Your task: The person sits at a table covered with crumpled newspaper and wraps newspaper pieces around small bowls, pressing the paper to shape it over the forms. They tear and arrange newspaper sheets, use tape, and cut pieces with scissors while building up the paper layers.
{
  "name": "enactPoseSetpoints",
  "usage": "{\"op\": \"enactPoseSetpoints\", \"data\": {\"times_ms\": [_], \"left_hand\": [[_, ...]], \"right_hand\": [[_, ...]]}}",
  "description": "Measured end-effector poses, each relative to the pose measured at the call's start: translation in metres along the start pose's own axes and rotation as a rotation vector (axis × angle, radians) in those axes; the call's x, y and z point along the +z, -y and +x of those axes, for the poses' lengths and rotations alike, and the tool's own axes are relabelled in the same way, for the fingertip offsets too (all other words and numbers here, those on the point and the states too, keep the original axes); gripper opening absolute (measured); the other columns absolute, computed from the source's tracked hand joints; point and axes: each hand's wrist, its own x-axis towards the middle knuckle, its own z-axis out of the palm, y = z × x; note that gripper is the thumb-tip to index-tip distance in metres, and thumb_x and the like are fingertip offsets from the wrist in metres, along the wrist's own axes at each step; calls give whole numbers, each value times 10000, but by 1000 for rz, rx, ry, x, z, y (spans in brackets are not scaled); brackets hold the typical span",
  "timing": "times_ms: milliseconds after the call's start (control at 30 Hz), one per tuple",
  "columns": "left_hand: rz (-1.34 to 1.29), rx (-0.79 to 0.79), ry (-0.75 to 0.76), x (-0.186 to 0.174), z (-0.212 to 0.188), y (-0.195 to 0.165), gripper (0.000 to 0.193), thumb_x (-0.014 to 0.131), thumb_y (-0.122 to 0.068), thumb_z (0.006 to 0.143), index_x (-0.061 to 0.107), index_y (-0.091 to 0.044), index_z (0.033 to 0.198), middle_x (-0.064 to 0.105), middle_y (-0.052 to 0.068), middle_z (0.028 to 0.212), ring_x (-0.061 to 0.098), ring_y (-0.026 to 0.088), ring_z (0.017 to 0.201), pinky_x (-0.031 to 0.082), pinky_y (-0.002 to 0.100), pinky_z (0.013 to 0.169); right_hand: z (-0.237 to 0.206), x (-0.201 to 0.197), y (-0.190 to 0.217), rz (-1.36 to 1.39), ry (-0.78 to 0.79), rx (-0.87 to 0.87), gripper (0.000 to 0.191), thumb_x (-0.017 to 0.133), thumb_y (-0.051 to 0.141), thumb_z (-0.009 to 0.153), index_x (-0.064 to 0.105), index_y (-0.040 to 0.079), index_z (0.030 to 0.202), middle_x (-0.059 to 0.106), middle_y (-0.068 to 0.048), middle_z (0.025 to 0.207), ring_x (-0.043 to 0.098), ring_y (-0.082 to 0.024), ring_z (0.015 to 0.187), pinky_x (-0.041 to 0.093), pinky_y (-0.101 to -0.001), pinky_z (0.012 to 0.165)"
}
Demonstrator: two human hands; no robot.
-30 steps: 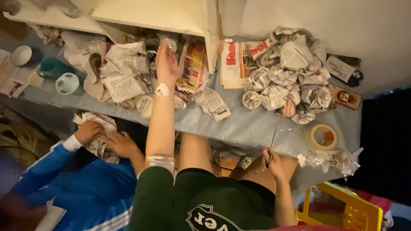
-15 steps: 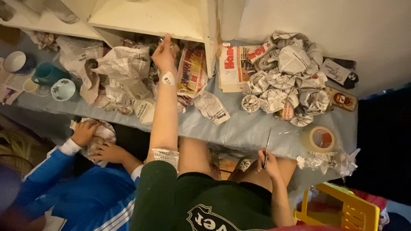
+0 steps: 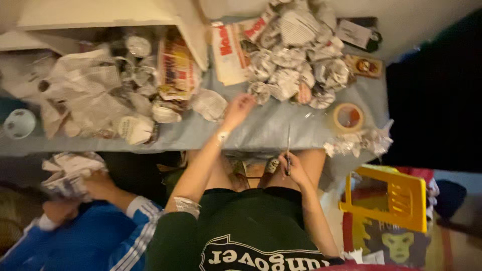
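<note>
On the grey surface [image 3: 271, 128], left hand [image 3: 238, 108] spread open near newspaper balls [image 3: 296, 65] at 12 o'clock, right hand [image 3: 291, 168] clamped on a thin tool [image 3: 288, 145].

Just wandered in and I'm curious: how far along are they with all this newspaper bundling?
Done: a heap of crumpled newspaper bundles sits on the grey table. In hand: the left hand reaches, open, toward the heap's near edge, while the right hand grips a thin metal tool, possibly scissors. Left: loose newspaper sheets lie unbundled, so it looks perhaps halfway.
</note>
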Motion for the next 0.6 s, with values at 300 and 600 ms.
{"op": "enactPoseSetpoints", "data": {"times_ms": [300,600], "left_hand": [[591,339,169,146,-46,-13,845,826,-484,782,490,-58,1429,602,222,1351,579,416,1224,486,511,975],[775,143,75,191,-26,-55,873,742,-649,760,508,-26,1325,655,206,1188,646,390,1060,522,521,862]], "right_hand": [[-57,-15,-19,46,-15,113,238,548,305,1044,535,69,1012,517,-26,508,513,-138,372,397,-270,362],[-76,-37,-34,88,-56,69,234,548,298,1052,527,65,1033,546,-37,508,548,-150,380,380,-267,371]]}}
